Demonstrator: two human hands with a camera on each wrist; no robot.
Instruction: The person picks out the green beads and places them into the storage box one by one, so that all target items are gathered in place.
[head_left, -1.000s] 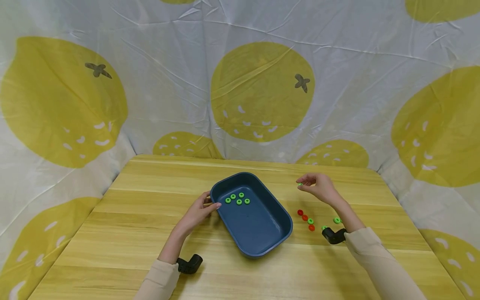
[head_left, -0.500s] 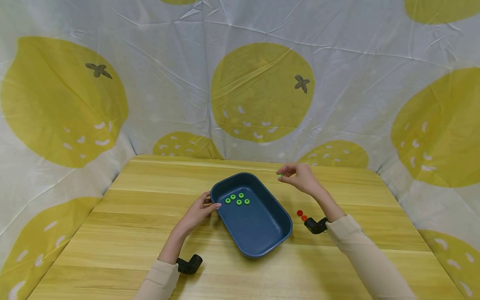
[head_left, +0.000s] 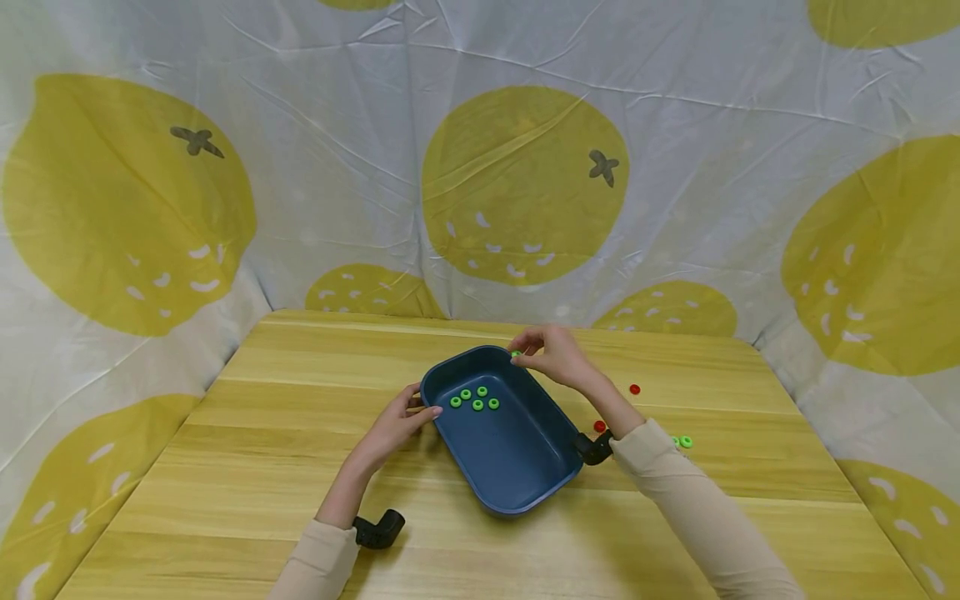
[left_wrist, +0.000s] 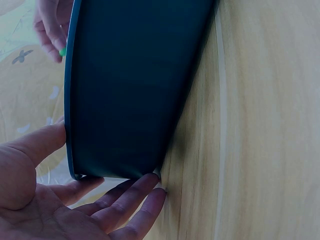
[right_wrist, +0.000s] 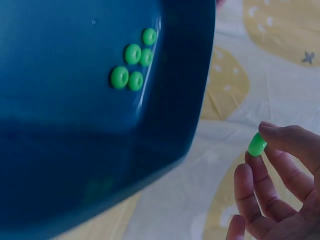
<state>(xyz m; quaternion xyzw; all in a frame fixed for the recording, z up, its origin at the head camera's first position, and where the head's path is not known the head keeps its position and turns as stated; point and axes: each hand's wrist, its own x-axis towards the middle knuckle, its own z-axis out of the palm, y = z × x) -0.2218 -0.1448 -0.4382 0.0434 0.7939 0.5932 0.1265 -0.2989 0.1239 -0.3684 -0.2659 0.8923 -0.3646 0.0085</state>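
Observation:
A dark blue rectangular basin (head_left: 506,458) lies at a slant on the wooden table. My left hand (head_left: 392,427) holds its left end, thumb over the rim and fingers against the outer wall, as the left wrist view shows. My right hand (head_left: 558,358) is raised beside the far right rim. Between its thumb and index finger it pinches a small green ring-shaped bead (right_wrist: 257,145). Several matching green beads (head_left: 477,405) lie loosely grouped on the basin floor, near the left hand.
To the basin's right, a red bead (head_left: 634,389) and another red bead (head_left: 599,426) lie on the tabletop (head_left: 240,467). Green beads (head_left: 686,442) show farther right, by the right sleeve, which may hide others. A lemon-print cloth (head_left: 360,183) hangs behind the table.
My right hand has travelled left from above the table's right side to the basin's far right rim, carrying the green bead. The left hand and the basin have stayed put.

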